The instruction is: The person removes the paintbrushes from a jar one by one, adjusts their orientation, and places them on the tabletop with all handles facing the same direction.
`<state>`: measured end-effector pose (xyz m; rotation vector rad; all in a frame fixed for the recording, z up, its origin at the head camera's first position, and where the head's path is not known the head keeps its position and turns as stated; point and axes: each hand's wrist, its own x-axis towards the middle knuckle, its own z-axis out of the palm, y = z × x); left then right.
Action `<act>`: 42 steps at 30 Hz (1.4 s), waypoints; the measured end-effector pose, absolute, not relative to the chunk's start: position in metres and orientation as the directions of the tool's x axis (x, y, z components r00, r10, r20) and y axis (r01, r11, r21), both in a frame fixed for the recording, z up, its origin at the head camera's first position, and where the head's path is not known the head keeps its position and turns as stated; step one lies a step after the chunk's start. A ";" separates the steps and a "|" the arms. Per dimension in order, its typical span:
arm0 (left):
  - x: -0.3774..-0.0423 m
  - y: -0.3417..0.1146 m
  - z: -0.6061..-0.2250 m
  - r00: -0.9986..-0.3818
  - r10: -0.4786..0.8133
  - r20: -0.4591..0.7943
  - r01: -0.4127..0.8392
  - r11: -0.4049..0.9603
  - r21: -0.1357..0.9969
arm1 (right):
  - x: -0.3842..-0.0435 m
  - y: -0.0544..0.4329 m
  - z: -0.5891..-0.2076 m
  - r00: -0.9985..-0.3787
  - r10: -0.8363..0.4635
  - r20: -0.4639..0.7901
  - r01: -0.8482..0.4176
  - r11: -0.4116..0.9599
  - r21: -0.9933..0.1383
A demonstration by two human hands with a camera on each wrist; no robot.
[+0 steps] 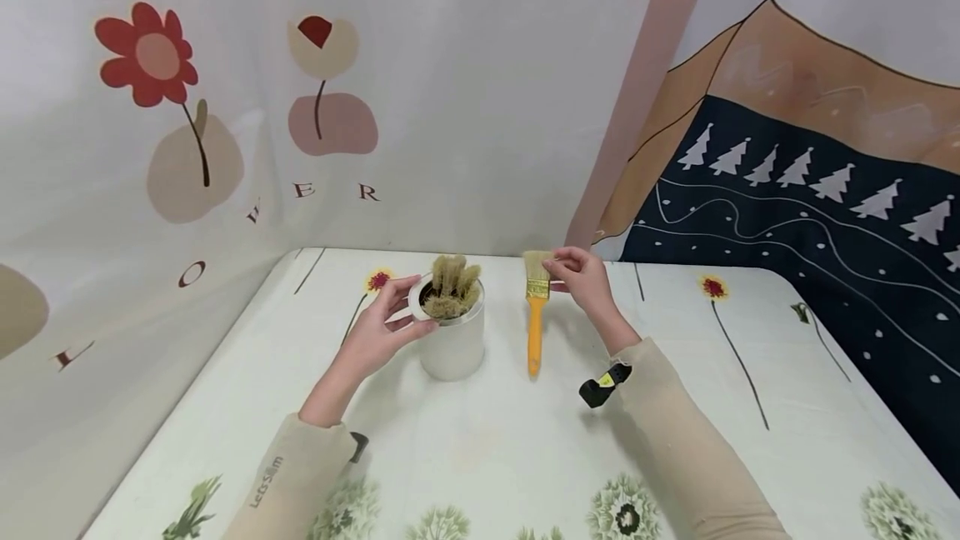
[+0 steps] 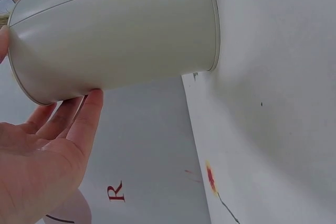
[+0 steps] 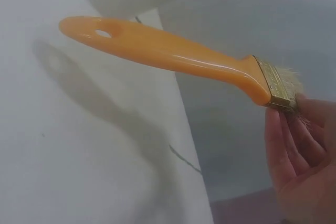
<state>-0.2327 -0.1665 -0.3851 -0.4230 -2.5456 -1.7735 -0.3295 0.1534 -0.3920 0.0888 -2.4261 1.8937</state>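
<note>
A white cylindrical holder (image 1: 452, 350) stands upright on the table, with several bristle heads (image 1: 453, 275) pointing up out of its top. My left hand (image 1: 375, 330) grips the holder near its rim, fingers at the far side and thumb at the near side. To the right of it, my right hand (image 1: 587, 283) pinches a paintbrush (image 3: 173, 56) by its pale bristles. Its orange handle (image 1: 535, 340) points down and toward me, below a gold metal band. In the right wrist view the handle hangs over the table and casts a shadow on it.
A white cloth printed with flowers covers the table (image 1: 480, 457). Behind rises a pale curtain (image 1: 487, 107) with printed flowers and letters, and on the right a dark printed cloth (image 1: 750, 215). A black strap (image 1: 603, 386) sits at the right wrist.
</note>
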 end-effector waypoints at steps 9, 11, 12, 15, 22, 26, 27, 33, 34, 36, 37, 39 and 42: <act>-0.231 -0.166 -0.386 -0.964 0.214 0.160 0.223 0.315 0.922 | -0.331 0.152 -0.404 -0.999 0.000 0.053 -0.052 0.234 -0.971; -0.231 -0.165 -0.385 -0.964 0.215 0.160 0.222 0.311 0.924 | -0.331 0.151 -0.405 -0.999 0.003 0.044 -0.042 0.234 -0.971; -0.232 -0.165 -0.385 -0.963 0.215 0.160 0.223 0.310 0.924 | -0.332 0.151 -0.406 -0.999 0.007 0.037 -0.034 0.233 -0.972; -0.233 -0.165 -0.384 -0.962 0.218 0.163 0.227 0.315 0.921 | -0.333 0.150 -0.410 -1.000 0.011 0.018 -0.014 0.248 -0.969; -0.233 -0.164 -0.384 -0.965 0.214 0.153 0.218 0.325 0.920 | -0.337 0.151 -0.422 -1.000 0.020 -0.002 0.007 0.240 -0.971; -0.232 -0.164 -0.383 -0.966 0.212 0.147 0.211 0.322 0.923 | -0.339 0.152 -0.426 -1.000 0.015 -0.014 0.017 0.234 -0.972; -0.231 -0.164 -0.382 -0.967 0.210 0.145 0.208 0.321 0.924 | -0.340 0.152 -0.427 -1.000 0.014 -0.020 0.022 0.230 -0.973; -0.231 -0.164 -0.382 -0.965 0.214 0.153 0.216 0.312 0.925 | -0.341 0.152 -0.432 -0.999 0.018 -0.045 0.048 0.247 -0.968; -0.231 -0.164 -0.382 -0.964 0.214 0.156 0.218 0.310 0.925 | -0.341 0.152 -0.432 -0.999 0.017 -0.047 0.050 0.246 -0.968; -0.231 -0.164 -0.383 -0.964 0.213 0.159 0.221 0.310 0.925 | -0.342 0.153 -0.434 -0.999 0.013 -0.051 0.052 0.238 -0.970; -0.232 -0.164 -0.383 -0.964 0.213 0.160 0.222 0.310 0.924 | -0.342 0.153 -0.436 -0.999 0.010 -0.052 0.053 0.236 -0.970; -0.232 -0.165 -0.383 -0.964 0.212 0.161 0.222 0.311 0.924 | -0.344 0.153 -0.438 -0.999 0.001 -0.052 0.051 0.240 -0.969; -0.232 -0.166 -0.383 -0.964 0.210 0.161 0.223 0.312 0.924 | -0.345 0.154 -0.442 -0.998 -0.009 -0.055 0.051 0.260 -0.964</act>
